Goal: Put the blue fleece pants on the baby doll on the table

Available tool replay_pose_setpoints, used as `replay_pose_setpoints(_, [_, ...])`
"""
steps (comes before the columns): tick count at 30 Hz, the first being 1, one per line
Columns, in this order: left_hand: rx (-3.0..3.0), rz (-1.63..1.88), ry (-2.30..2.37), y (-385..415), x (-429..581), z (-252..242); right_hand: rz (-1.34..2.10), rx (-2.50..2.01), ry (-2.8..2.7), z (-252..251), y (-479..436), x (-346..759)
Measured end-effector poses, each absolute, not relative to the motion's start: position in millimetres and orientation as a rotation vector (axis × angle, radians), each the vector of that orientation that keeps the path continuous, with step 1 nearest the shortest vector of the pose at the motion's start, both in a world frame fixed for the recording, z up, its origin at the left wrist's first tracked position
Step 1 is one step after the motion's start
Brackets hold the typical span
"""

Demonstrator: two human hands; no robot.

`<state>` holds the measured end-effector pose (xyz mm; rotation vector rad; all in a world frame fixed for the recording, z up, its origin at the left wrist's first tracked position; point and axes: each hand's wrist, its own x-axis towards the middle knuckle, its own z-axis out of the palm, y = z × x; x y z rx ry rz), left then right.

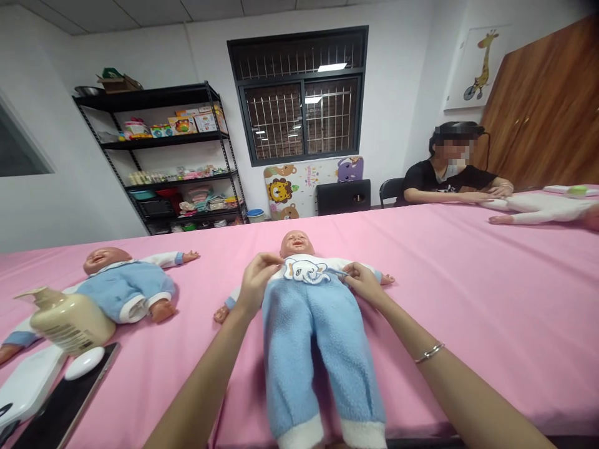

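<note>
A baby doll (296, 242) lies on its back in front of me, head away from me, arms out to the sides. Over its white top are light blue fleece overalls (313, 318) with white cuffs and an elephant face patch (306, 270) on the chest. My left hand (258, 280) is closed on the overalls' upper edge, left of the patch; its fingertips are partly hidden. On the other side my right hand (365, 282) pinches the blue upper edge between thumb and fingers, pulling it out taut. A bracelet circles my right forearm.
To the left, a second doll (121, 284) lies behind a pump bottle (70, 321), a white device (30, 380) and a dark phone (65, 399) with a white oval object on it. A person (449, 168) sits far right by another white-clad doll (547, 207). Pink cloth (468, 299) covers the table.
</note>
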<state>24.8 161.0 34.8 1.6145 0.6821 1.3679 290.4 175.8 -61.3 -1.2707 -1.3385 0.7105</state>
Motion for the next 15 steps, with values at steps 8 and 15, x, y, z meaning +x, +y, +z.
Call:
replay_pose_setpoints(8, [3.025,0.074,1.033,157.6,151.5,38.6,0.871,-1.219,-1.047,-46.0,172.9,288.0])
replay_pose_setpoints(15, [3.142,0.249,1.41,193.0,160.7,6.9,0.323,-1.622,-1.575,-51.8,171.7,317.2])
